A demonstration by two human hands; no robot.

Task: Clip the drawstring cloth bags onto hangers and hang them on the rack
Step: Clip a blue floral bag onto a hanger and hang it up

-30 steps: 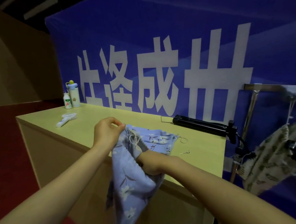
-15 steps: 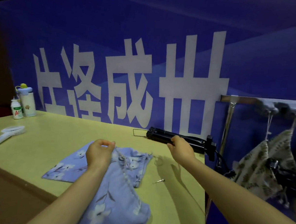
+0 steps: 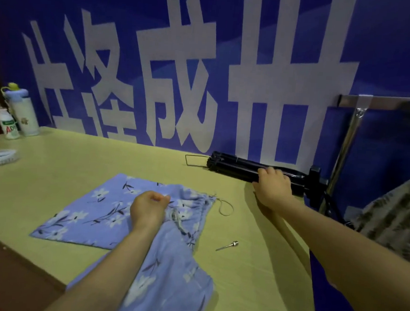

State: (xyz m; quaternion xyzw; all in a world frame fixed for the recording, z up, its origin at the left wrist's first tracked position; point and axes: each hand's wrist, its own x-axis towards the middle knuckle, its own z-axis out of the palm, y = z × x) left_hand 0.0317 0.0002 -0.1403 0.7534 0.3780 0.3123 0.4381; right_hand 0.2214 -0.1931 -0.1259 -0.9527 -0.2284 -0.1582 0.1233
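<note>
Draping over the near worktop (image 3: 250,287) edge, a blue floral drawstring bag (image 3: 112,212) is pinched in the closed left hand (image 3: 148,211) at its gathered mouth. Beyond, past a small metal pin (image 3: 228,246), the right hand (image 3: 273,185) is closed on a black bundle of hangers (image 3: 237,167) by the far edge; beside it stands the rack (image 3: 348,141).
</note>
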